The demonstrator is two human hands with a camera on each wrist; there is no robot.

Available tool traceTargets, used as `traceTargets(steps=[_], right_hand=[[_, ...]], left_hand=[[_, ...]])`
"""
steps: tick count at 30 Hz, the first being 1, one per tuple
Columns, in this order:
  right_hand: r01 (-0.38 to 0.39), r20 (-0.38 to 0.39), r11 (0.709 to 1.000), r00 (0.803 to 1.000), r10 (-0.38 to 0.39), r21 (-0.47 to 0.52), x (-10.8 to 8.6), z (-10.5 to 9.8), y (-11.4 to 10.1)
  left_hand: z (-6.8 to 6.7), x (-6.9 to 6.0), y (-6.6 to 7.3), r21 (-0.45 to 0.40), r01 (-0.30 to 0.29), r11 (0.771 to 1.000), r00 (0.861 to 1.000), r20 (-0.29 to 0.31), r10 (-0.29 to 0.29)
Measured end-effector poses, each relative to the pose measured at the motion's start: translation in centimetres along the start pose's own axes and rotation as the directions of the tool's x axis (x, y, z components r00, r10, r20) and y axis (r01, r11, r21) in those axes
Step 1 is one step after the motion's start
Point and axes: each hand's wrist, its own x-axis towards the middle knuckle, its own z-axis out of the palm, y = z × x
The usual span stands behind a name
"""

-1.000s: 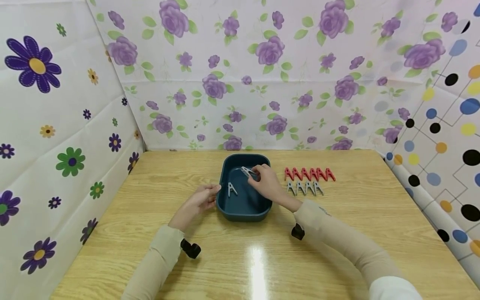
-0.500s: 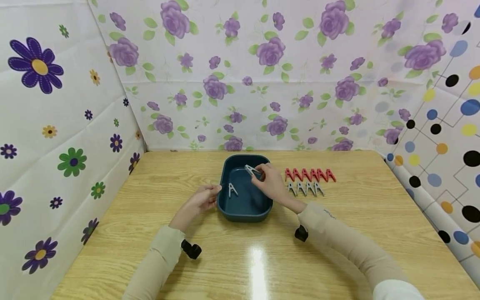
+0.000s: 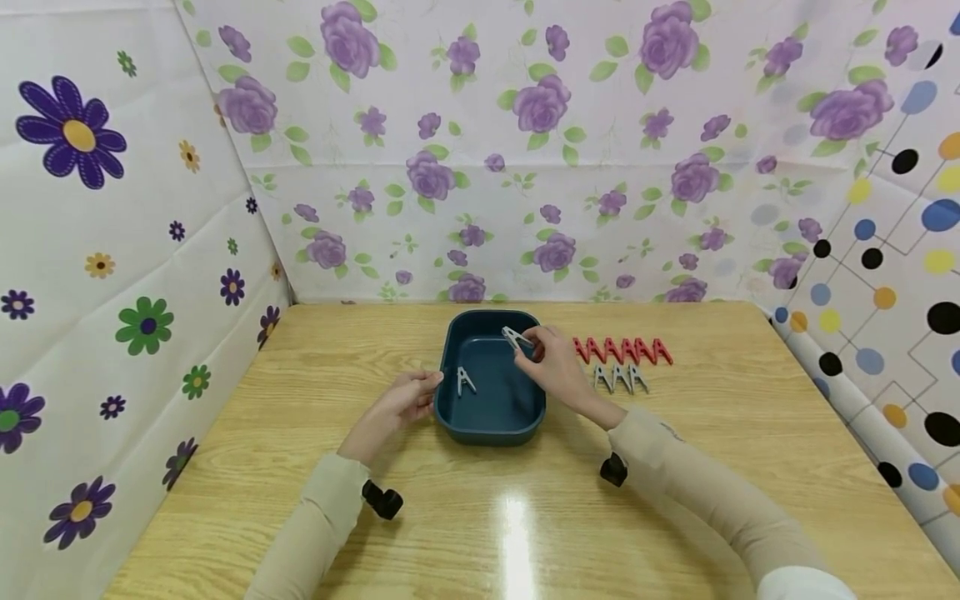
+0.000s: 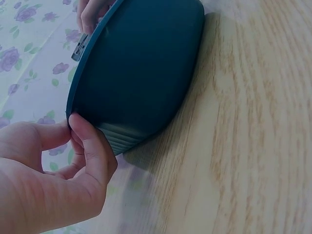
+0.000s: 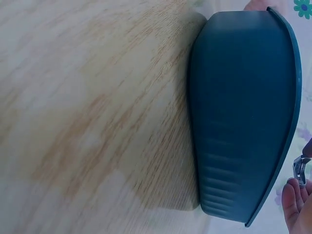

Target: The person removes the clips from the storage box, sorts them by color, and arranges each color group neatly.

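A dark teal plastic bin point(image 3: 491, 417) stands in the middle of the wooden table. My left hand point(image 3: 405, 398) pinches its left rim; in the left wrist view, thumb and fingers of that left hand point(image 4: 63, 175) meet at the edge. Above the bin's right side, my right hand point(image 3: 558, 368) holds a grey clothespin point(image 3: 516, 339) between thumb and fingers. The right wrist view shows the held clothespin point(image 5: 300, 170) beyond the bin's wall point(image 5: 243, 117). One grey clothespin point(image 3: 465, 382) lies inside the bin, toward its left side.
Right of the bin lies a row of several red clothespins point(image 3: 627, 351). In front of them is a row of grey clothespins point(image 3: 620, 378), partly behind my right hand. A floral cloth point(image 3: 540, 167) hangs along the table's back edge.
My right hand has moved rightward with the grey clothespin, from over the bin's middle toward its right rim. The row's leftmost grey clothespin is now out of sight. My left hand stays put.
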Motion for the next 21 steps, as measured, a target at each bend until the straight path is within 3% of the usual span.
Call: traceTargets(steps=[14,21], right_hand=[[0.069,-0.101,0.997,0.992,-0.072,-0.027,-0.9,-2.7,0.9],[0.030,-0.084,0.998,0.996,-0.034,-0.055,-1.5,-3.4,2.1]], left_hand=[[0.1,0.1,0.1,-0.020,0.006,1.000,1.000,-0.015,-0.006],[0.0,0.2,0.0,-0.010,0.010,1.000,1.000,-0.011,-0.010]])
